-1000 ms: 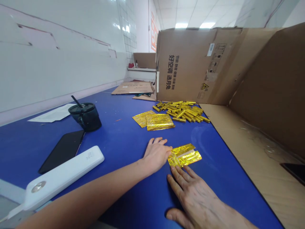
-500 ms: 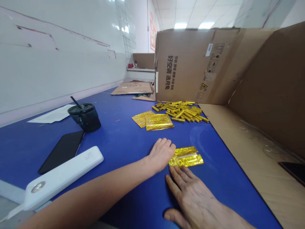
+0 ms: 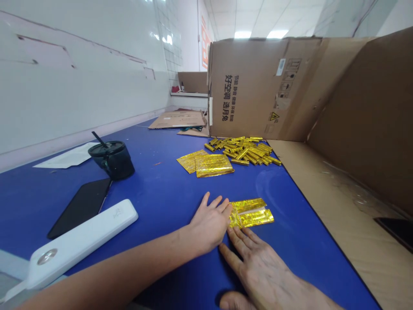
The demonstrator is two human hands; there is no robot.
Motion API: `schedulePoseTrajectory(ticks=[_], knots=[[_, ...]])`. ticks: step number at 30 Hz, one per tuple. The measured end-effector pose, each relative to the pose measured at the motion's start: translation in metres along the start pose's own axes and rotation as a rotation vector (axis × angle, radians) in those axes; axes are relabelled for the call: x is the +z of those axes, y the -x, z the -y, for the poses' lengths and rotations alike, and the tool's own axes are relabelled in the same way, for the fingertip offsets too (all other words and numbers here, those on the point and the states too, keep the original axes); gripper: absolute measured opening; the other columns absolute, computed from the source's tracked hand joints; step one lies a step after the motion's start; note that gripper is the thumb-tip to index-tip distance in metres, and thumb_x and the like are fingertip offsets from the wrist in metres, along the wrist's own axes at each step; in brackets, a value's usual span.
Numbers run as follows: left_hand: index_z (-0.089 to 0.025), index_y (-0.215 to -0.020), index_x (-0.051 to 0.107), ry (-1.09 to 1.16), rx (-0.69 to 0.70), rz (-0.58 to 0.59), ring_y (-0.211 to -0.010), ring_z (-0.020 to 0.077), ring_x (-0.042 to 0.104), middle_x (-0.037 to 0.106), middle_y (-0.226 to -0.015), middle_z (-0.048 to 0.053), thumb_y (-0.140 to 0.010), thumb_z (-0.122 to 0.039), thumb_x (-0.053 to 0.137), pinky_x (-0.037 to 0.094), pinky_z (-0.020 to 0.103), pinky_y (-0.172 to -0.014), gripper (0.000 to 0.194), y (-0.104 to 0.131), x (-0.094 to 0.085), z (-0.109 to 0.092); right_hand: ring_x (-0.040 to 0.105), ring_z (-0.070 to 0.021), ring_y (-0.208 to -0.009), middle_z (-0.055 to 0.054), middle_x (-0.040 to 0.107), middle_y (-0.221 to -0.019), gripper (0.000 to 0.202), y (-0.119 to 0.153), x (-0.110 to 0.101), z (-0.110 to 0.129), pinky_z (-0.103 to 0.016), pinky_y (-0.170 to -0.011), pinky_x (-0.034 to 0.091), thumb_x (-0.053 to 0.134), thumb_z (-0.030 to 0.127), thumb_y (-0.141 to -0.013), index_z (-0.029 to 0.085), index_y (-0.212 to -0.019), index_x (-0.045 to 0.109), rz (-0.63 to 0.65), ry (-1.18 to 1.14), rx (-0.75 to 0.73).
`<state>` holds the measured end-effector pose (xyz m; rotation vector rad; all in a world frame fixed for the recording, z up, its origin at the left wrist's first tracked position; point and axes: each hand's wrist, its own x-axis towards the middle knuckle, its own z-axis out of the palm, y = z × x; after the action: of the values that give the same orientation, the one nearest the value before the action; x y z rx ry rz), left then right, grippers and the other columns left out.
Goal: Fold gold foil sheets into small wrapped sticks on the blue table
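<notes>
A folded gold foil sheet lies on the blue table, with two flaps pointing right and a pale strip between them. My left hand rests at its left end, fingers spread, the fingertips nearest the foil touching its edge. Flat on the table just below the foil is my right hand, fingers extended and tips at the foil's lower edge. Farther back lie flat gold sheets in a small stack. Behind them is a pile of rolled gold tubes.
A dark lidded cup with a straw, a black phone and a long white device are on the left. Cardboard walls off the back and right. Paper lies by the wall.
My left hand has shifted slightly left and toward me, and its fingers have spread from a more curled pose. The right hand has barely moved. The view has shifted slightly.
</notes>
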<state>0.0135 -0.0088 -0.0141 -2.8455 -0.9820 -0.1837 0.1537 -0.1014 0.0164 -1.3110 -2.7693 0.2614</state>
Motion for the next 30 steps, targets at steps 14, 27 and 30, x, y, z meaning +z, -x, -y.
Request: schedulePoseTrajectory(ticks=[14,27,30], knots=[[-0.021,-0.131,0.020,0.285,0.025,0.196,-0.126,0.0293,0.011,0.019,-0.138,0.004,-0.083,-0.044,0.032,0.010,0.058,-0.094,0.055,-0.012,-0.008,0.019,0.020,-0.0291,-0.123,-0.019,0.024,-0.134,0.073,-0.001,0.001,-0.050,-0.052,-0.098,0.019,0.030,0.057,-0.079,0.004,-0.130,0.026,0.014,0.114,0.246],[-0.036,-0.125,0.031,0.263,0.112,0.193,-0.126,0.0292,0.004,0.014,-0.140,0.005,-0.086,-0.026,0.032,0.014,0.056,-0.092,0.040,-0.026,-0.002,0.038,0.051,-0.0303,-0.100,-0.015,0.057,-0.109,0.057,-0.003,-0.008,-0.020,-0.045,-0.086,0.037,0.040,0.055,-0.076,0.013,-0.112,0.054,-0.080,0.064,0.203],[-0.037,-0.126,0.030,0.282,0.117,0.218,-0.126,0.0290,0.002,0.012,-0.140,0.006,-0.087,-0.030,0.031,0.014,0.055,-0.093,0.039,-0.026,-0.002,0.043,0.058,-0.0194,-0.080,-0.004,0.065,-0.086,0.030,-0.002,-0.012,-0.037,-0.033,-0.074,0.043,0.036,0.038,-0.084,0.021,-0.092,0.060,-0.182,-0.073,0.223]])
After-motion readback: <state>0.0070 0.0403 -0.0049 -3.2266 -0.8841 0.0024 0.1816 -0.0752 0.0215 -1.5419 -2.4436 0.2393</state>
